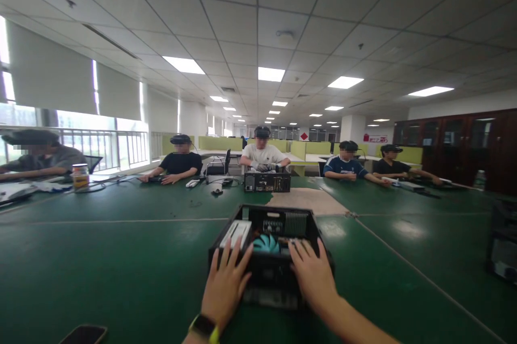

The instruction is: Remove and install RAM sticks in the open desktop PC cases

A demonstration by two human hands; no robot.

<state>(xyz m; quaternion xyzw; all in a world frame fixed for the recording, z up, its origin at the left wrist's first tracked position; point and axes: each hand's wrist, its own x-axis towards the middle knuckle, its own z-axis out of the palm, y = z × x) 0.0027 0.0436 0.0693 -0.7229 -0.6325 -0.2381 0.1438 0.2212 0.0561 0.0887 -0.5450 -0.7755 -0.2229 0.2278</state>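
Observation:
A black computer case (266, 274) lies on the green table with its top side uncovered. Inside it I see a turquoise fan (265, 244) near the middle and a silver-white drive or bay (238, 233) at the left. My left hand (226, 282) rests with spread fingers over the case's near left edge. Over the near right edge lies my right hand (313, 268), its fingers stretched toward the inside. Neither hand grips anything that I can see. A watch with a yellow-green strap (204, 327) is on my left wrist.
A phone (84, 334) lies at the near left. Another computer case (267, 182) stands across the table before a gloved person. Several other people sit around the table. A jar (81, 177) stands at the far left, and a dark case (503, 241) at the right edge.

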